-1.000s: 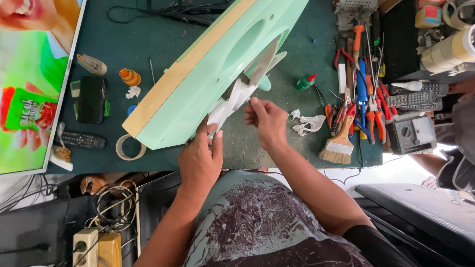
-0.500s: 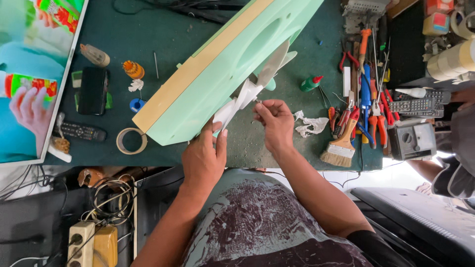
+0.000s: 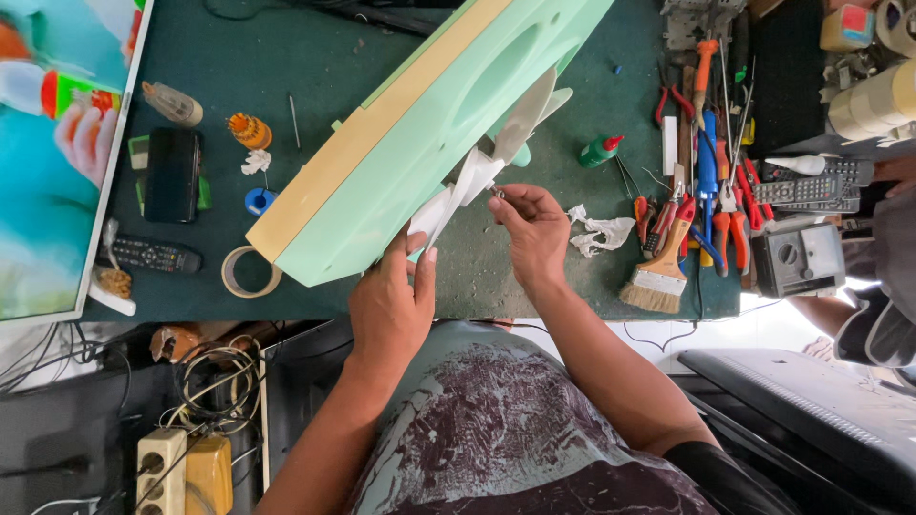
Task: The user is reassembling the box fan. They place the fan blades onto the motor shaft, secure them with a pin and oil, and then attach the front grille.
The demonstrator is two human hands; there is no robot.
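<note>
Centrally, a white propeller-like piece (image 3: 477, 172) lies against the pale green panel (image 3: 420, 143) on the green bench. Left hand (image 3: 391, 305) pinches its lower blade just below the panel's corner; right hand (image 3: 534, 229), fingertips closed, grips a small part at its hub. Brush (image 3: 658, 267) lies right of the panel.

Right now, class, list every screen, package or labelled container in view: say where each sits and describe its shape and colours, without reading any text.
Flat bright screen: left edge of the green bench, white frame, turquoise picture with red and green.
Dark phone screen: right of it, black rectangle, unlit.
Small glue bottle: right of the mint-green panel, green body, red cap.
Tape rolls: top right corner, cream cylinders.
</note>
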